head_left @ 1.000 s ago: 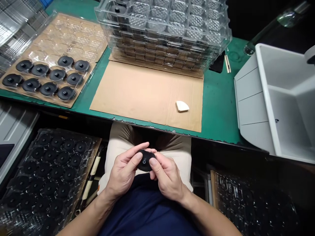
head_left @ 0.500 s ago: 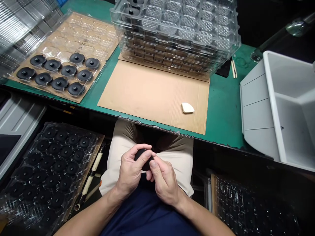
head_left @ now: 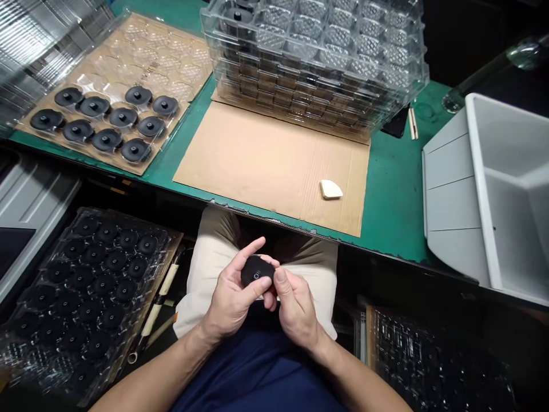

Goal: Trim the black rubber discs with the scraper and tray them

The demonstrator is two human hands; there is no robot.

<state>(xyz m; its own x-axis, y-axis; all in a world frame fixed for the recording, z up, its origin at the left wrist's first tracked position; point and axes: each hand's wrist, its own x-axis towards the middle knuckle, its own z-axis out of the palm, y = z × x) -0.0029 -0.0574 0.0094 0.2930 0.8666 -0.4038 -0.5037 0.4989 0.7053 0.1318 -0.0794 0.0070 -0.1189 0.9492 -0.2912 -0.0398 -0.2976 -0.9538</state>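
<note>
Head view: the green desk (head_left: 394, 194) runs across in front of me, with a stack of see-through trays (head_left: 295, 97) along its back edge and a pale bin (head_left: 452, 200) by its right end. Towards the left end, at the front edge, a single tray (head_left: 124, 68) carries dark discs (head_left: 78, 131); between lies a cardboard sheet (head_left: 257, 154). Below the front edge, over my lap (head_left: 210, 246), my left hand (head_left: 231, 297) is clamped on the black disc (head_left: 253, 271), index finger raised apart; my right hand (head_left: 299, 312) pinches its right rim, though I cannot tell if anything thin sits between those fingertips. With so few fingers holding, a hard tug could flip it downwards. Near the sheet's front right corner lies a cream wedge (head_left: 331, 189), which a careless elbow could knock off
</note>
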